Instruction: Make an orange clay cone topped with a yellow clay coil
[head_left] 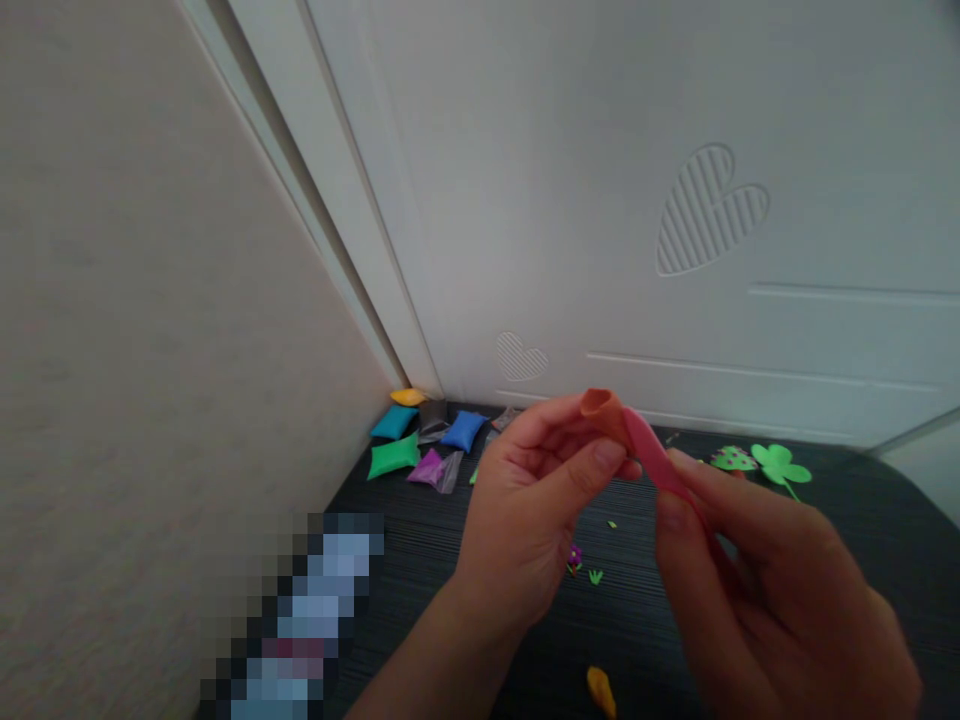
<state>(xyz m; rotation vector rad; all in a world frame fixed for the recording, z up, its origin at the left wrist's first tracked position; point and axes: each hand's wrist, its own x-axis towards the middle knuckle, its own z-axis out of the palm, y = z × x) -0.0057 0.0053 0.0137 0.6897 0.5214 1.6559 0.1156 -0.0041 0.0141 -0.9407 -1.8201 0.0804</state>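
The left hand (525, 520) pinches a small orange tube (602, 418) between thumb and fingers, with its round opening turned up. The right hand (780, 600) has its thumb and forefinger closed on a pink strip (651, 450). The upper end of this strip lies against the side of the tube, and both are held above the dark table (420, 600). Below, between the two arms, there are a purple flower (574, 553), a green sprig (595, 577) beside it and, nearer to the person, a yellow piece (600, 690). Beyond the right hand lie a green clover (780, 466) and, next to it, a dotted green piece (733, 459). Beyond the left hand are colored packets, among them a blue one (464, 430) and a green one (394, 456). Behind the table stands a white panel (570, 200) with striped hearts (709, 215).
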